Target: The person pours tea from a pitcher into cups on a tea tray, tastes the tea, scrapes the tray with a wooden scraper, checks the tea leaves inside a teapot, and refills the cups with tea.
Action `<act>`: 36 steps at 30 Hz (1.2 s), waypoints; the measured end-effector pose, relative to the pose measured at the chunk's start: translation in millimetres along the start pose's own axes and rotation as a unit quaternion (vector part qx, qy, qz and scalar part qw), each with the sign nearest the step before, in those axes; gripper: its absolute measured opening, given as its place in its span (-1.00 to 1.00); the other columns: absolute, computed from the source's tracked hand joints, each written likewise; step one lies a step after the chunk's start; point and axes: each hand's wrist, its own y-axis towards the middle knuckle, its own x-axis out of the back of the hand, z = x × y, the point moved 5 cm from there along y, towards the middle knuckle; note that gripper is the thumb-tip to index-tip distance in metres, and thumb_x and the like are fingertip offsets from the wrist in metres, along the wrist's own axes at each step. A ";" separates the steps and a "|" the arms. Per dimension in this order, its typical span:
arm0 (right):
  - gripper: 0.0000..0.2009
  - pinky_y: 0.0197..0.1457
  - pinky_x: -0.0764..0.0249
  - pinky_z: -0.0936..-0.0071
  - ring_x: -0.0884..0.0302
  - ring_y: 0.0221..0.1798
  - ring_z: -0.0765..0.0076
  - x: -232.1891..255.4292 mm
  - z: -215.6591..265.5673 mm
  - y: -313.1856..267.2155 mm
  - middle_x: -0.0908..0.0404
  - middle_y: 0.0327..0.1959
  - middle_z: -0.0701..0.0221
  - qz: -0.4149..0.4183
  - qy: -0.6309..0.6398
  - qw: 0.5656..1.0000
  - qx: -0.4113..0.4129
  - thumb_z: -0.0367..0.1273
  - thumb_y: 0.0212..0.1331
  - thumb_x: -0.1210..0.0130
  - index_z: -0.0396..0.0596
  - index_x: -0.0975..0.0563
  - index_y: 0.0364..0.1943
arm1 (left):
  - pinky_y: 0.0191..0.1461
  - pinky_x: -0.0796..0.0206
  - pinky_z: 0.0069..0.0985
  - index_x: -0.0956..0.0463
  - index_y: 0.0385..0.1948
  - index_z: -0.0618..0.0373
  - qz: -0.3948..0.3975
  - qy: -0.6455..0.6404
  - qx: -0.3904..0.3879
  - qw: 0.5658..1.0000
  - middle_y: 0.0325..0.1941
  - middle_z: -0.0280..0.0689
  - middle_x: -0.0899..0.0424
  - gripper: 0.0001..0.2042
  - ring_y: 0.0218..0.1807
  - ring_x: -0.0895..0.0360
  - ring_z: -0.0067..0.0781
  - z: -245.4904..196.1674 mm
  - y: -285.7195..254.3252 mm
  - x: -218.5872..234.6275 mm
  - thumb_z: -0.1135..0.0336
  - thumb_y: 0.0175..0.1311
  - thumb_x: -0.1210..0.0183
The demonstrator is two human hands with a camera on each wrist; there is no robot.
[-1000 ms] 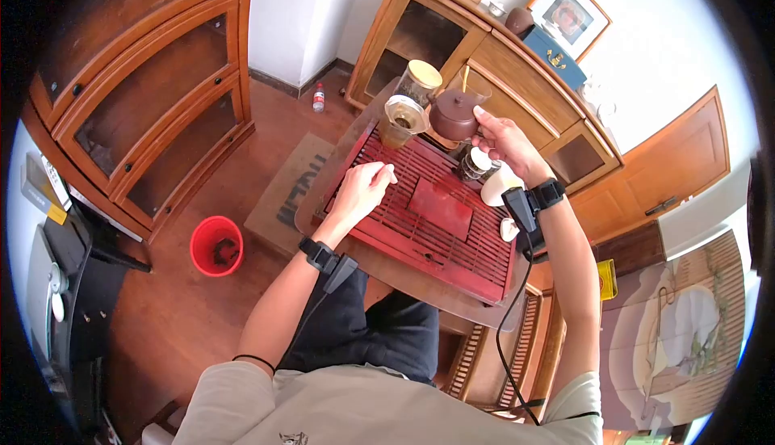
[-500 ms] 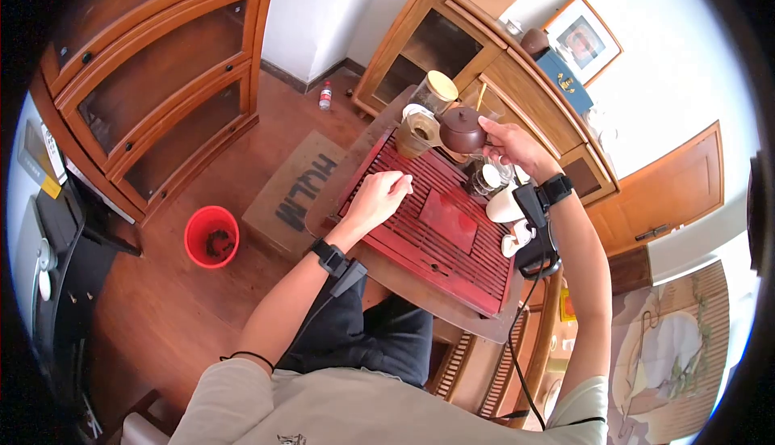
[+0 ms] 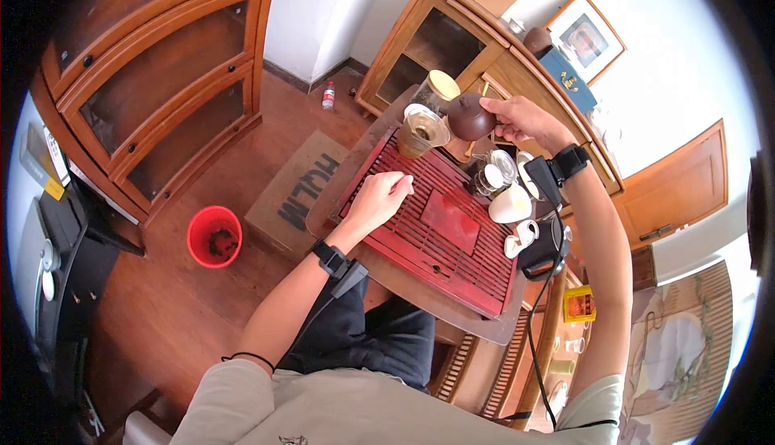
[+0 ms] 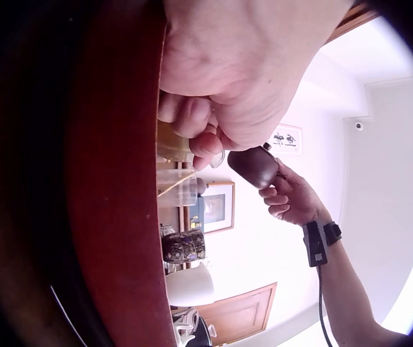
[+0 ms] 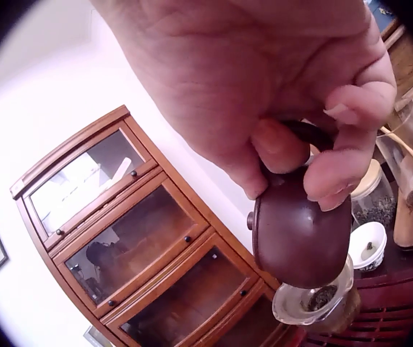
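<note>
My right hand [image 3: 523, 120] grips a dark brown clay teapot [image 3: 471, 118] by its handle, thumb on top. The teapot is raised and tipped beside a glass pitcher [image 3: 413, 153] with a strainer in its mouth. In the right wrist view the teapot body [image 5: 304, 235] overlaps the strainer [image 5: 326, 296], which has dark leaves in it. Over the near left part of the red slatted tea tray [image 3: 476, 279], my left hand [image 3: 379, 203] stays idle, fingers loosely curled around nothing. Its fingers [image 4: 192, 116] appear just past the tray's edge in the left wrist view.
Behind the pitcher stands a glass jar [image 3: 442, 86] with a pale lid. A white cup [image 3: 510, 203], small jars [image 3: 488, 180] and a black kettle [image 3: 542, 247] line the tray's right side. A red bin [image 3: 214, 237] is on the floor at left.
The teapot has tipped further as my right wrist lifted and moved outward to the right. My left hand keeps its curled pose at the tray. The head view has shifted slightly.
</note>
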 end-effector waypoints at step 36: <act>-0.59 -0.69 -0.15 0.69 -0.41 -0.64 0.72 -25.8 -19.5 -1.1 -0.55 -0.52 0.57 0.007 0.133 0.990 0.052 0.10 0.25 -0.07 0.05 -0.54 -0.22 | -0.60 -0.02 -0.63 -0.59 -0.41 0.26 0.037 -0.039 0.065 0.996 -0.73 -0.46 -0.33 -0.67 -0.67 -0.21 -0.73 6.3 0.4 -5.2 0.24 0.49 0.04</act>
